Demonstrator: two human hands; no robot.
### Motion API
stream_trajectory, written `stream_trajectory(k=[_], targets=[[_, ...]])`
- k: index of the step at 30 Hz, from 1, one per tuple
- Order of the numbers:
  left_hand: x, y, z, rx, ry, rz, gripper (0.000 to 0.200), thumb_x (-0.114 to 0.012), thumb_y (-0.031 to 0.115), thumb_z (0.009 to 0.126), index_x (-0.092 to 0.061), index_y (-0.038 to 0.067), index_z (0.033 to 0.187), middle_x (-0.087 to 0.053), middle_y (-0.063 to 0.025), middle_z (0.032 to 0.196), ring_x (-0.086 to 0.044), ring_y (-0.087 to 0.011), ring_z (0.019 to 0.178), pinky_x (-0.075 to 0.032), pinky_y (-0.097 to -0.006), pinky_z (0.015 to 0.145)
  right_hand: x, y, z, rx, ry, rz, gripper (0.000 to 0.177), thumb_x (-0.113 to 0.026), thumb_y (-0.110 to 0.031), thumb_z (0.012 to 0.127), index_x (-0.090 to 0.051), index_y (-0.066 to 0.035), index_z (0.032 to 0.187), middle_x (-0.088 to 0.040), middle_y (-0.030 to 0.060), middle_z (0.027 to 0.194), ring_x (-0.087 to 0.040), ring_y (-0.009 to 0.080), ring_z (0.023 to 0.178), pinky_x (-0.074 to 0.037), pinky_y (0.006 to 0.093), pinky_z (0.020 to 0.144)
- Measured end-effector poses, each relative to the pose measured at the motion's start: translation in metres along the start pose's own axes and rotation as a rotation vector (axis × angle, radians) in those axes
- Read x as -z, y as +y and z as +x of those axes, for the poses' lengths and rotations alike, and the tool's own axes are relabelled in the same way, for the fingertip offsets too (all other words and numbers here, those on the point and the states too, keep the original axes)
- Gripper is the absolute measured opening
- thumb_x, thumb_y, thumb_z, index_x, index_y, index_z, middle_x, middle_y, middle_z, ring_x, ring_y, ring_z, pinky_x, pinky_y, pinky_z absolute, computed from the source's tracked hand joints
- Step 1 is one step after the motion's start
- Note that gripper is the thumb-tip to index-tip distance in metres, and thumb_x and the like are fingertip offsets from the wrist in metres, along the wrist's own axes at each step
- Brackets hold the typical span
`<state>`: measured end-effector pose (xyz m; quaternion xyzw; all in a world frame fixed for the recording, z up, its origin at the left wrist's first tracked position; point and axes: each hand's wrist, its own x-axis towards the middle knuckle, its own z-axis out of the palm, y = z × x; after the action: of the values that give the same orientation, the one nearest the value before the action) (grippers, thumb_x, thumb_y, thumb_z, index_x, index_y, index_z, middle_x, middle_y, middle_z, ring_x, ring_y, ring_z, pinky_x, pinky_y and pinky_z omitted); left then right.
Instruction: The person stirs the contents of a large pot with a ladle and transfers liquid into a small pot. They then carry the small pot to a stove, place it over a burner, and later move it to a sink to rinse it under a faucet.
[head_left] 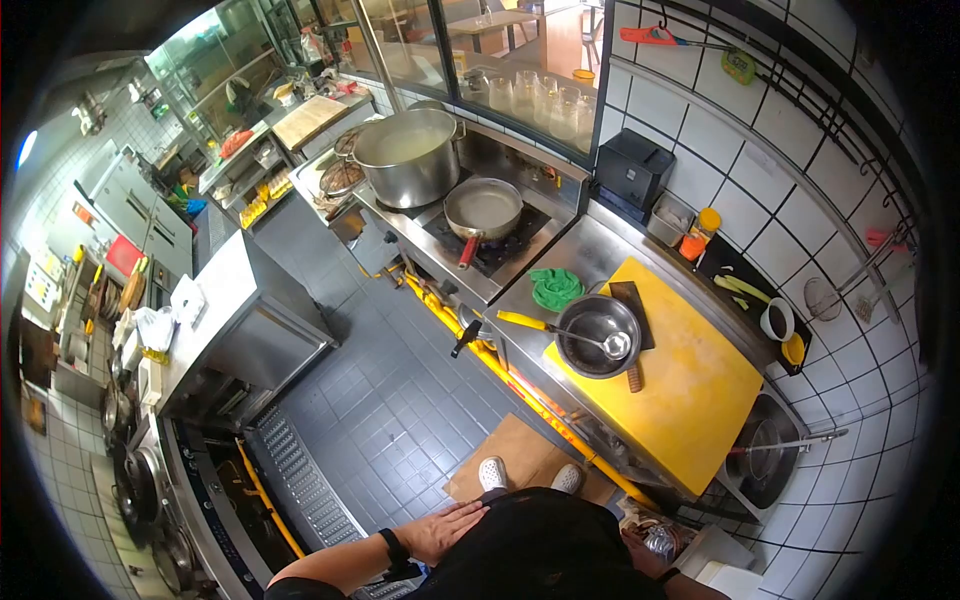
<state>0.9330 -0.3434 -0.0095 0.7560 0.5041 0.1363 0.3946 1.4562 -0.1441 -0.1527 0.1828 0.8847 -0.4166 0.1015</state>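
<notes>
My left hand [447,530] lies flat against the front of my black clothing, fingers stretched out and holding nothing. At my other side, my right hand [643,552] is mostly in shadow near my body, and its fingers cannot be made out. Ahead on the counter, a yellow cutting board [690,385] carries a dark metal bowl [583,362]. A ladle [616,346] with a yellow handle rests across the bowl. Partly under the bowl lies a cleaver [630,305] with a wooden handle. Beside the board is a crumpled green cloth [556,288]. Neither hand touches these.
A frying pan [483,205] with a red handle and a large stockpot [405,165] stand on the stove. Yellow pipe [530,400] runs along the counter front. A sink [765,450] is at the right, a steel cabinet [265,330] at the left. Cardboard [530,455] lies underfoot.
</notes>
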Motion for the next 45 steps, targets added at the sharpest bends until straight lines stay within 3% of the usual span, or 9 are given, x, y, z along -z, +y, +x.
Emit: stream_trajectory(k=[20, 31, 34, 45], targets=[[-0.003, -0.010, -0.009, -0.041, 0.000, 0.051, 0.088, -0.058, 0.025, 0.084, -0.012, -0.009, 0.151, -0.017, -0.0262, 0.159, -0.016, -0.0346, 0.150, -0.014, -0.0455, 0.122, 0.011, -0.043, 0.007, -0.091, -0.040, 0.102, 0.075, -0.060, -0.005, 0.081, -0.027, 0.006, 0.148, -0.026, 0.0241, 0.155, -0.024, 0.0372, 0.146, -0.024, 0.0430, 0.121], [-0.003, -0.008, -0.017, -0.029, -0.032, 0.054, 0.102, -0.067, 0.027, 0.076, -0.008, -0.008, 0.152, -0.014, -0.0255, 0.160, -0.013, -0.0340, 0.151, -0.011, -0.0452, 0.123, 0.012, -0.059, 0.006, -0.124, -0.048, 0.106, 0.078, -0.062, -0.006, 0.082, -0.025, 0.006, 0.149, -0.025, 0.0242, 0.156, -0.023, 0.0375, 0.146, -0.024, 0.0435, 0.121], [-0.004, -0.006, -0.018, -0.023, -0.025, 0.029, 0.105, -0.068, 0.027, 0.074, -0.007, -0.007, 0.152, -0.013, -0.0254, 0.160, -0.012, -0.0337, 0.151, -0.010, -0.0450, 0.123, 0.011, -0.059, 0.007, -0.127, -0.050, 0.111, 0.086, -0.069, -0.012, 0.081, -0.021, 0.005, 0.150, -0.021, 0.0239, 0.157, -0.020, 0.0380, 0.147, -0.022, 0.0443, 0.121], [0.002, -0.003, -0.023, -0.022, -0.006, -0.004, 0.102, -0.064, 0.027, 0.075, -0.007, -0.006, 0.153, -0.015, -0.0247, 0.160, -0.014, -0.0337, 0.151, -0.012, -0.0456, 0.123, 0.008, -0.067, 0.011, -0.099, -0.045, 0.188, 0.087, -0.072, -0.017, 0.082, -0.022, 0.002, 0.151, -0.023, 0.0227, 0.156, -0.021, 0.0371, 0.147, -0.019, 0.0435, 0.122]])
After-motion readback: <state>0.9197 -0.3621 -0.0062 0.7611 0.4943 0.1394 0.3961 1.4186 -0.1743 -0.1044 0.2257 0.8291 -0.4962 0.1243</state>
